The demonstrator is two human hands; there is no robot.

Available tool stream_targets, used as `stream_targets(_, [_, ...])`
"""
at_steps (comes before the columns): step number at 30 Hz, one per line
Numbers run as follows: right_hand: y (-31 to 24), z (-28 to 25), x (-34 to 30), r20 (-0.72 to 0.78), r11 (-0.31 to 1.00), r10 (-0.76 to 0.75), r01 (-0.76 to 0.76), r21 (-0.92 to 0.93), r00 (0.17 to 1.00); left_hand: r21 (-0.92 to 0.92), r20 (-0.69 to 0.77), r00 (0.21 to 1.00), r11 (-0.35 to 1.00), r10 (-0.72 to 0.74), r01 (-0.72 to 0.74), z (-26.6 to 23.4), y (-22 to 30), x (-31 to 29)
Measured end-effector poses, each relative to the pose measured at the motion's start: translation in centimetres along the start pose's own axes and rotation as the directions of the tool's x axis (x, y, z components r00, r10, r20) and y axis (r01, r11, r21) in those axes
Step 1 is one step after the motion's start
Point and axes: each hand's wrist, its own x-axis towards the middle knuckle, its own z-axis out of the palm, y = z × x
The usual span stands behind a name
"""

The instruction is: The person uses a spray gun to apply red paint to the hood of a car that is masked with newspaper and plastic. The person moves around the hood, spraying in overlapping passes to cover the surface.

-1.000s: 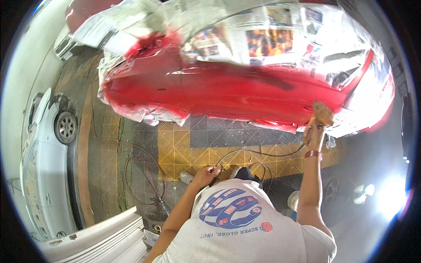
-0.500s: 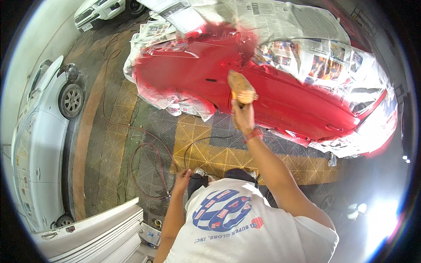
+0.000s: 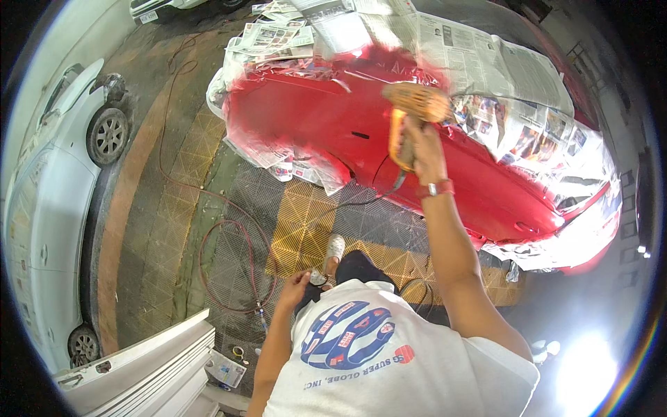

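My right hand (image 3: 425, 149) is wrapped round the handle of a yellow-orange heat gun (image 3: 417, 103), blurred by motion, its nose toward the left. A dark cord (image 3: 375, 199) trails from its handle down toward the floor mats. Beneath and beyond the gun lies a red car's side panel (image 3: 313, 115), glossy on the right and duller at the left, with a small dark slot in it. Low by my left leg, my left hand (image 3: 297, 283) has its fingers curled; what they hold, if anything, is too small to make out.
Newspaper sheets (image 3: 493, 62) mask the car's upper parts. A pale car (image 3: 55, 201) stands at the left. A dark red hose (image 3: 201, 278) loops over black and yellow floor mats (image 3: 292, 208). White panels (image 3: 160, 368) stand at lower left. Bright light glares at lower right.
My right hand has swung the heat gun rightward, turning it so its nose points left. My feet have shifted and the view has moved a little. My left hand stays low.
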Motion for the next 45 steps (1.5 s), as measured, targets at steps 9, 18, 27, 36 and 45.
stream_targets(9, [-7.6,-1.1,1.5,-0.118,0.992,-0.123,0.119,-0.042,0.985,0.334,0.206,0.97,0.941,-0.129,0.054,0.2,2.9,8.3])
stream_targets(18, [0.1,10.7,8.4,0.214,0.982,0.157,-0.13,-0.137,0.964,0.1,0.162,0.979,0.989,-0.121,0.106,-1.9,7.1,12.9])
stream_targets(27, [8.3,32.9,12.7,0.248,0.987,0.156,-0.143,-0.07,0.956,0.029,0.138,0.957,0.967,-0.256,0.254,-13.1,7.1,12.9])
stream_targets(36, [12.7,32.1,7.5,0.191,0.971,0.187,-0.152,-0.186,0.964,-0.212,0.354,0.882,0.891,-0.312,0.401,-24.8,6.4,18.2])
stream_targets(45, [8.8,14.6,-1.3,-0.549,0.971,-0.093,-0.047,-0.236,0.83,0.171,0.519,0.797,0.951,-0.308,0.257,-25.7,7.7,22.3])
